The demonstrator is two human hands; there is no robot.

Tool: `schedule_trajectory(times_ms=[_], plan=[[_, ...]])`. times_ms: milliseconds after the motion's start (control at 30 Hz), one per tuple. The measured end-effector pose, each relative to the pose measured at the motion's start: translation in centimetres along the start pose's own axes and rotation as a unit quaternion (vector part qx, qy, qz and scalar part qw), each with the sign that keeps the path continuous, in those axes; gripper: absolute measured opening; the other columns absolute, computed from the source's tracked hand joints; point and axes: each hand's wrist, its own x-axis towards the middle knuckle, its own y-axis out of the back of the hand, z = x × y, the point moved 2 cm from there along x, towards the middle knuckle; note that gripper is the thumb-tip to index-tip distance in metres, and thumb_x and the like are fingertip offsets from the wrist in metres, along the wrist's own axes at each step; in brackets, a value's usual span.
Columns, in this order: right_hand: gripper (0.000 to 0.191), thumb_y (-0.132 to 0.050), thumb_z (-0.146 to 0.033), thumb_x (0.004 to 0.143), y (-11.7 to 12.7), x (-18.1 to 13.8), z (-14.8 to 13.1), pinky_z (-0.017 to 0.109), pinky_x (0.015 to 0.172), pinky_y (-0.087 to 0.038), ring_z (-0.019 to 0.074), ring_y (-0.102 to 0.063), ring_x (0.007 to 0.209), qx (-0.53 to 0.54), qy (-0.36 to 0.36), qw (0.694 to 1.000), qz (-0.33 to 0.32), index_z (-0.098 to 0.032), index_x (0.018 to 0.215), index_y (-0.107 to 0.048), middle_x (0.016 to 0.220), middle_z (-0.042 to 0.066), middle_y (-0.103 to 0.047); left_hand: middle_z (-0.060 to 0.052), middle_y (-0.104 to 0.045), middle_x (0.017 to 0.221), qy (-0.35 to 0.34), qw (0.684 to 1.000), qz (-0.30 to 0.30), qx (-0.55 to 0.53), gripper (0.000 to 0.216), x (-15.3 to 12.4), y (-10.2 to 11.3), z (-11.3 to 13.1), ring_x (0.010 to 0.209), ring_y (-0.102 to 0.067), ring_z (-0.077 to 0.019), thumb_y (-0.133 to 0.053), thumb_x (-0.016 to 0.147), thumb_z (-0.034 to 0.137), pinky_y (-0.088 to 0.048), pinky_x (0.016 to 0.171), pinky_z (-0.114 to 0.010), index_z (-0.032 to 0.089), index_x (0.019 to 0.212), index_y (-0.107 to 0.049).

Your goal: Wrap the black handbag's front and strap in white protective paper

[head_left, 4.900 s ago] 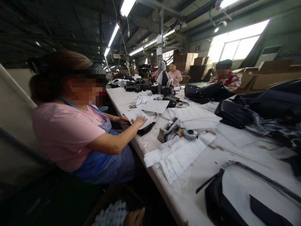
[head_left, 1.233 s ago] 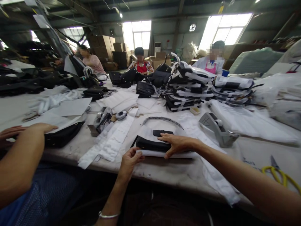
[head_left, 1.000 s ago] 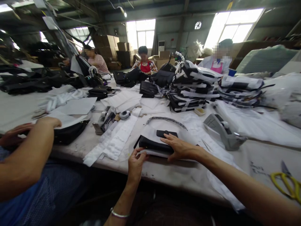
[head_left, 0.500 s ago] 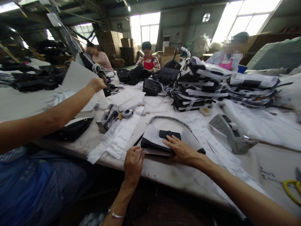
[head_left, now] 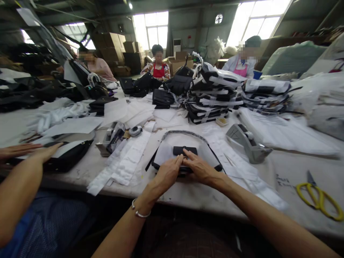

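Note:
A black handbag (head_left: 212, 157) partly wrapped in white paper lies flat on the white table (head_left: 188, 195) in front of me, its curved strap arching behind it. My left hand (head_left: 168, 173) rests on the bag's near edge, fingers flat on the paper. My right hand (head_left: 199, 167) lies beside it, fingertips at the black flap (head_left: 184, 150) in the bag's middle. Both hands press down side by side, almost touching.
A grey tape dispenser (head_left: 245, 142) stands right of the bag, yellow scissors (head_left: 319, 200) at far right. A second dispenser (head_left: 111, 138) and white paper strips (head_left: 126, 163) lie left. A co-worker's arm (head_left: 21, 175) presses a black bag at left. Wrapped bags (head_left: 212, 95) are stacked behind; people sit opposite.
My left hand moved from the table's edge up onto the bag, next to my right hand. The co-worker's arm came back down from holding up a paper sheet onto their bag.

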Motion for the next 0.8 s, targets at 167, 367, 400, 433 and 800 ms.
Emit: schedule_trajectory(times_ms=[167,367,400,433,800], plan=[[0.089,-0.08,-0.019,0.071,2.0,-1.7,0.9,0.063,0.109,-0.033,0.0412,-0.039,0.137,-0.092,-0.008,0.995,0.03,-0.017,0.149,-0.036,0.149,0.023,-0.042,-0.018,-0.058,0.135,-0.005,0.999,0.047,0.005,0.061,-1.9,-1.4,0.2,0.121,-0.059,-0.0238,-0.037,0.082,-0.003,-0.05,0.103,-0.041,0.008,0.142,-0.039],[0.055,-0.06,-0.015,0.087,0.5,-4.0,2.8,0.059,0.104,-0.041,0.0366,-0.054,0.125,-0.186,0.049,0.979,0.062,-0.018,0.141,-0.048,0.136,0.018,-0.057,-0.009,-0.054,0.142,-0.043,0.992,0.111,0.051,0.057,-3.1,-2.2,0.8,0.132,-0.05,-0.0222,-0.032,0.092,0.002,-0.042,0.11,-0.045,0.02,0.145,-0.042],[0.053,-0.054,-0.012,0.089,-0.1,-4.2,3.0,0.057,0.102,-0.043,0.0352,-0.055,0.124,-0.191,0.057,0.977,0.074,-0.018,0.141,-0.048,0.136,0.018,-0.057,-0.009,-0.052,0.143,-0.053,0.99,0.117,0.066,0.056,-3.3,-2.2,0.9,0.132,-0.049,-0.0231,-0.033,0.093,0.003,-0.042,0.11,-0.046,0.021,0.145,-0.043],[0.052,-0.049,-0.008,0.09,-0.8,-4.5,3.2,0.055,0.102,-0.044,0.0341,-0.055,0.123,-0.195,0.062,0.975,0.088,-0.017,0.141,-0.048,0.136,0.018,-0.057,-0.008,-0.051,0.145,-0.059,0.988,0.118,0.08,0.055,-3.5,-2.2,1.0,0.133,-0.048,-0.0242,-0.033,0.094,0.004,-0.042,0.11,-0.047,0.022,0.145,-0.043],[0.048,-0.038,-0.008,0.095,-4.3,-5.3,3.3,0.052,0.109,-0.036,0.0302,-0.048,0.129,-0.174,0.019,0.966,0.189,-0.019,0.141,-0.05,0.14,0.013,-0.055,-0.023,-0.054,0.137,-0.02,0.957,0.053,0.285,0.039,-2.2,-3.0,4.8,0.124,-0.055,-0.0362,-0.039,0.095,0.01,-0.044,0.102,-0.057,0.007,0.131,-0.053]])
